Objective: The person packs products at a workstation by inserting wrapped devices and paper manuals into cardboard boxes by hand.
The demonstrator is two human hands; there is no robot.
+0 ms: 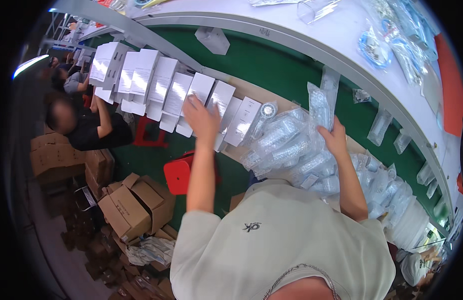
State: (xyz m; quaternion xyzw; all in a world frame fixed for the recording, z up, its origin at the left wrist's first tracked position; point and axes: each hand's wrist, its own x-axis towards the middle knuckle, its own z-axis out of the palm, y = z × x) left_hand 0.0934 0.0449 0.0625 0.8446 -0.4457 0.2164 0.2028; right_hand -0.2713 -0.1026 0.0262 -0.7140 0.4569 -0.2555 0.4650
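My left hand [201,117] lies over a row of white cardboard boxes [161,82], its fingers spread and touching the boxes near the middle of the row. The boxes stand side by side, tilted, some with flaps hanging at the near end. My right hand [333,137] grips a bubble-wrapped item in a clear bag [319,105], thumb pressed on its lower part. Beside it lies a heap of similar clear wrapped packages [286,142]. A round-headed pale item [265,111] in clear wrap rests against the last white box [242,121].
A raised white shelf [271,27] curves along the far side, bearing bagged blue-and-white parts [376,47]. A red stool [178,175] and an open brown carton [134,205] stand on the floor at left. Another person in black [104,125] works by the row's left end.
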